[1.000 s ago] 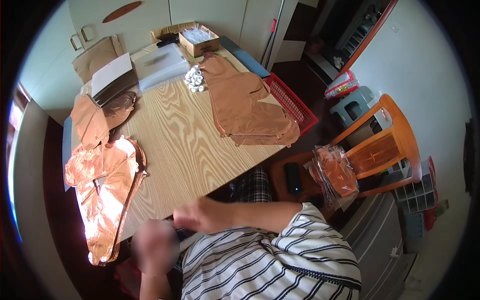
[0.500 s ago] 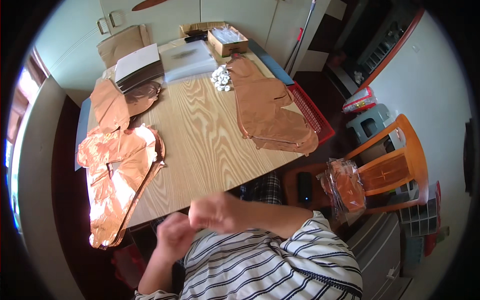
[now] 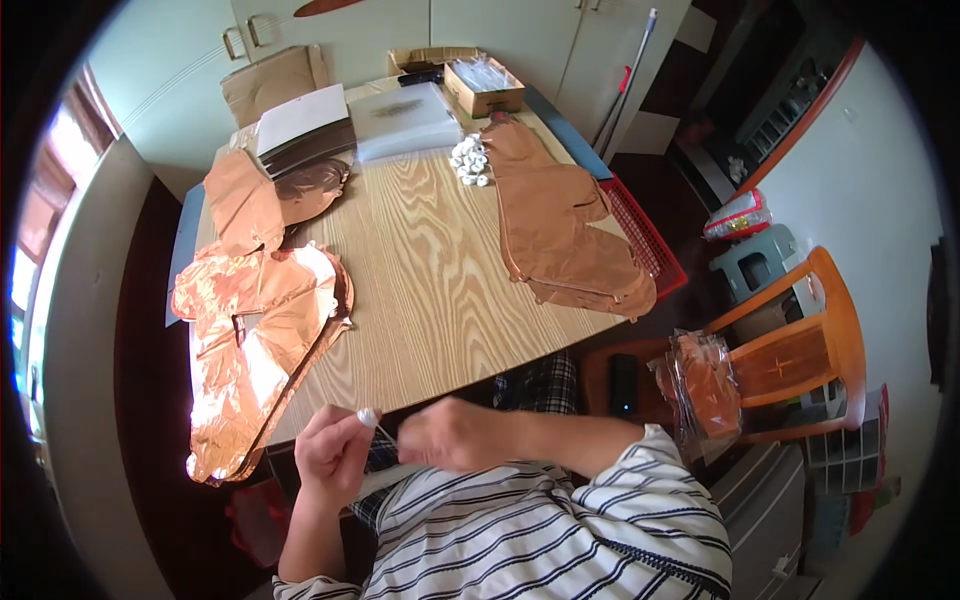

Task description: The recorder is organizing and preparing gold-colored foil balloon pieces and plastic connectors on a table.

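Note:
Between the thumb and fingers of my left hand (image 3: 330, 455) is a small white ribbon roll (image 3: 367, 417), held just off the table's near edge. Close on its right, my right hand (image 3: 455, 435) is closed, somewhat blurred, and a thin pale strand runs from the roll toward its fingers. Similar small white rolls (image 3: 468, 162) lie heaped at the far middle of the table. Flat copper-coloured foil balloons (image 3: 565, 215) are stacked to the right of them. On the left lie more foil balloons, a shiny stack (image 3: 265, 345) and a duller one (image 3: 243, 203).
The wooden table (image 3: 430, 290) carries a stack of white-topped sheets (image 3: 305, 125), clear plastic sleeves (image 3: 410, 120) and a cardboard box (image 3: 485, 88) at the back. A red basket (image 3: 645, 230) sits beyond its right edge. A wooden chair (image 3: 800, 350) with bagged foil (image 3: 705, 380) stands right.
My hands have drawn apart slightly, and the white roll and strand now show between them. The whole view has shifted, moving the table slightly right in the picture.

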